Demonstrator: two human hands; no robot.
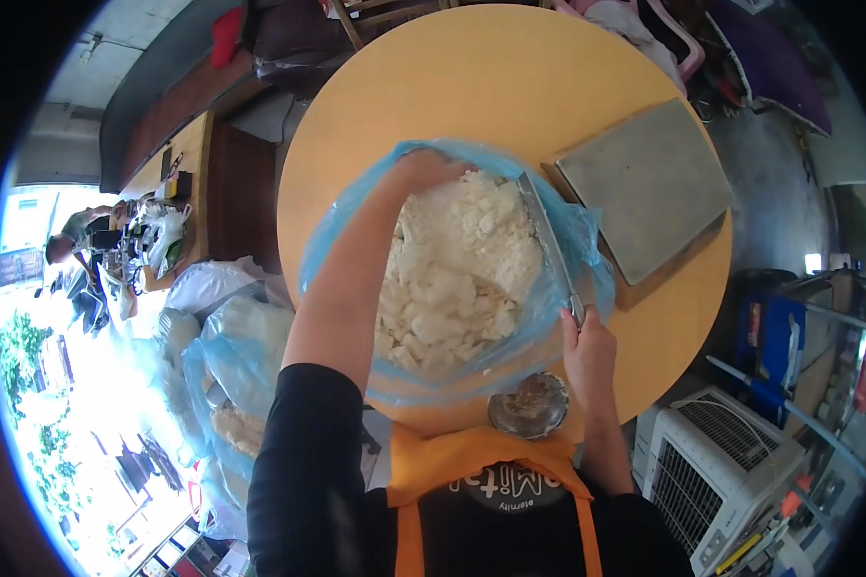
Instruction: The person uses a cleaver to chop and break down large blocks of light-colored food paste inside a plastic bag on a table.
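A blue translucent plastic bag (332, 209) lies spread wide on the round table. Inside it is a heap of white, crumbly, dough-like food (447, 281), in chunks and loose crumbs. My left hand (433, 172) reaches over the bag to the heap's far edge; its fingers are blurred and partly hidden. The handle of a long-bladed knife (550, 238) is gripped in my right hand (590, 353), at the bag's near right side. Its blade points away from me along the right of the heap, with white residue on it. A metal bowl (529, 405) with residue inside sits by the near table edge.
On the right of the round wooden table (491, 72) lies a square metal-topped board (646, 187). Filled plastic bags (238, 339) stand to the left. An air cooler (718, 469) is at the lower right. A person (79, 231) is far off at the left.
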